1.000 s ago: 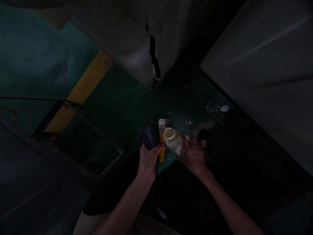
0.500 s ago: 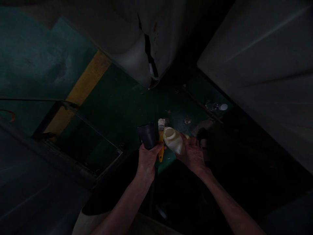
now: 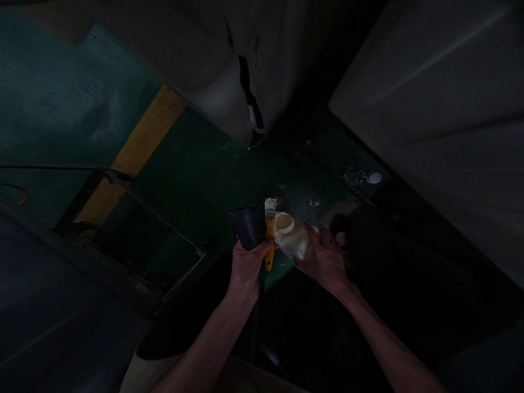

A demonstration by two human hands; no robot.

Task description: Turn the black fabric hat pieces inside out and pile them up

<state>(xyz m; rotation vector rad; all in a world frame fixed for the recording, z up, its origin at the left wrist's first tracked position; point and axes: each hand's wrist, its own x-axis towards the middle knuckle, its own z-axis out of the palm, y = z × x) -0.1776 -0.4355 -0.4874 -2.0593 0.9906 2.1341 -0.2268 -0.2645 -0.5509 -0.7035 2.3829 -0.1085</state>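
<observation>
My left hand (image 3: 248,268) is closed around a dark cup (image 3: 246,226) and a paintbrush (image 3: 269,226) with a yellow handle. The brush stands bristles up beside the cup, its bristles (image 3: 270,204) coated in something whitish. To the right, my right hand (image 3: 325,261) grips a cream plastic bottle (image 3: 292,239), tilted with its open mouth toward the brush. The bottle's mouth is very close to the brush; I cannot tell if they touch. What is inside the cup and the bottle is too dark to make out.
Ahead hangs a pale panel (image 3: 213,82) with a jagged dark split. Another large pale panel (image 3: 442,98) slants along the right. A clear bottle with a white cap (image 3: 373,178) lies on the green floor (image 3: 204,164). Left, a dark frame (image 3: 159,218) crosses a yellow stripe (image 3: 143,136).
Both hands keep nearly the same place and the same holds. The right hand and the cream bottle have shifted very slightly.
</observation>
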